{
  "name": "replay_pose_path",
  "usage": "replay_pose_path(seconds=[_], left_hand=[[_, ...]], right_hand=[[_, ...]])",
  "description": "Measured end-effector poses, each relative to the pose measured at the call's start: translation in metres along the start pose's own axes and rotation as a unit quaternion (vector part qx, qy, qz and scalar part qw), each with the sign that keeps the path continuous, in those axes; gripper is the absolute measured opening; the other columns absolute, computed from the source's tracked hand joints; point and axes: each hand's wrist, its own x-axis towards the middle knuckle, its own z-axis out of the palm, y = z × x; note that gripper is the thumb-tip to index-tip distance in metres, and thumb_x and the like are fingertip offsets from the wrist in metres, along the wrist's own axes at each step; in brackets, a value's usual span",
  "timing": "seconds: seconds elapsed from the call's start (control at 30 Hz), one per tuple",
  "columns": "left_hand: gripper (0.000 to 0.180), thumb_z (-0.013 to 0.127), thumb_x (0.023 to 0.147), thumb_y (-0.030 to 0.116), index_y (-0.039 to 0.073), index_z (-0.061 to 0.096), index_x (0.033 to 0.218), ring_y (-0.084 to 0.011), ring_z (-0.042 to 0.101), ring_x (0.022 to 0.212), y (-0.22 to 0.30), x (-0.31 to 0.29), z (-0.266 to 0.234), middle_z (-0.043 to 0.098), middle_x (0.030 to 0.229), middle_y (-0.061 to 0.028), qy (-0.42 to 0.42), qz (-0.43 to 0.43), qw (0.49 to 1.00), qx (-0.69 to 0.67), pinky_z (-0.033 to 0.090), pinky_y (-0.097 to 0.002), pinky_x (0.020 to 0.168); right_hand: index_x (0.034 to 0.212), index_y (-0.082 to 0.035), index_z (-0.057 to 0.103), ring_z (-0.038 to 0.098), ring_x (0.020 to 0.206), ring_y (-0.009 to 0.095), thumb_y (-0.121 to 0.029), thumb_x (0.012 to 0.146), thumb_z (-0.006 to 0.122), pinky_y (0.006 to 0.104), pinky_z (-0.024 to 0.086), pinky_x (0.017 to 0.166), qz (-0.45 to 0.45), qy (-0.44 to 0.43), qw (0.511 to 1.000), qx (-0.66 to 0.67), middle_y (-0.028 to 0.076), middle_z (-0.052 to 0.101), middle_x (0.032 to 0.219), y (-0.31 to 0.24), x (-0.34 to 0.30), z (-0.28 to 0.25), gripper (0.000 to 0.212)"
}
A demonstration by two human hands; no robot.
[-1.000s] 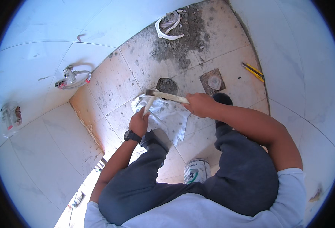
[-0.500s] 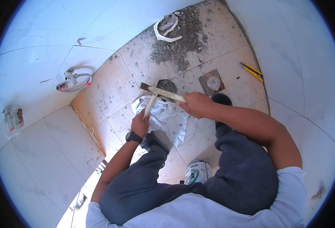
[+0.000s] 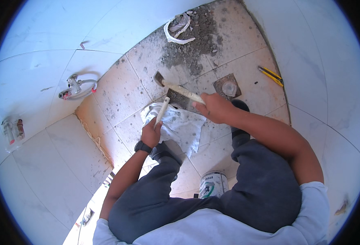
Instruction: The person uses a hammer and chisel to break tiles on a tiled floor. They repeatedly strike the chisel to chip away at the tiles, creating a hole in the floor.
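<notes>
My right hand [image 3: 217, 108] is closed around the pale handle of a hammer [image 3: 183, 93], its dark metal head pointing to the far left. In my left hand [image 3: 150, 134] a pale, chisel-like bar [image 3: 162, 110] stands tilted, its upper end just below the hammer handle and apart from the hammer head. The bar's lower end is hidden by the fist. Under both tools lies a crumpled white sheet [image 3: 184, 126] with grey smudges, beside a dark opening [image 3: 178, 99] in the floor tiles, partly covered by the hammer.
Grey rubble [image 3: 196, 45] and a curved white strip [image 3: 181, 41] lie at the far wall. A square drain [image 3: 228, 87] and a yellow utility knife [image 3: 271, 76] are to the right. A paint can [image 3: 213, 184] stands between my legs. Taps [image 3: 74, 85] jut from the left wall.
The hammer head has swung up and away from the bar's end, and my right hand has shifted slightly right and farther away. My left hand and the bar have hardly moved.
</notes>
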Motion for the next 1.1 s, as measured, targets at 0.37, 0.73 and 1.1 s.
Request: replay_pose_path(seconds=[0.37, 0.73, 1.1], left_hand=[[0.044, 0.057, 0.103, 0.038, 0.007, 0.066, 0.133, -0.0429, 0.071, 0.087, 0.017, 0.011, -0.028, 0.072, 0.095, -0.0259, 0.021, -0.015, 0.995, 0.1, 0.055, -0.0517, 0.073], [0.044, 0.06, 0.102, 0.037, 0.006, 0.065, 0.133, -0.0443, 0.07, 0.09, 0.004, 0.016, -0.006, 0.072, 0.096, -0.0252, 0.005, -0.019, 0.99, 0.14, 0.056, -0.052, 0.077], [0.044, 0.063, 0.1, 0.036, 0.004, 0.066, 0.131, -0.0465, 0.071, 0.09, 0.008, 0.016, -0.006, 0.071, 0.095, -0.0295, 0.004, -0.024, 0.993, 0.12, 0.056, -0.0518, 0.078]], right_hand=[[0.099, 0.004, 0.062, 0.068, 0.081, 0.048, -0.043, 0.104, 0.057, 0.0542, 0.053, 0.074, 0.008, 0.013, 1.0, -0.012, 0.029, 0.068, 0.084, 0.004, 0.001, -0.011, 0.048], [0.098, 0.003, 0.062, 0.069, 0.079, 0.046, -0.044, 0.105, 0.055, 0.0533, 0.054, 0.073, -0.004, -0.003, 1.0, -0.007, 0.026, 0.069, 0.083, 0.006, 0.003, 0.008, 0.047], [0.102, 0.004, 0.065, 0.069, 0.084, 0.047, -0.043, 0.105, 0.054, 0.0536, 0.055, 0.077, -0.024, -0.023, 0.999, -0.032, 0.027, 0.07, 0.088, 0.012, 0.008, 0.023, 0.048]])
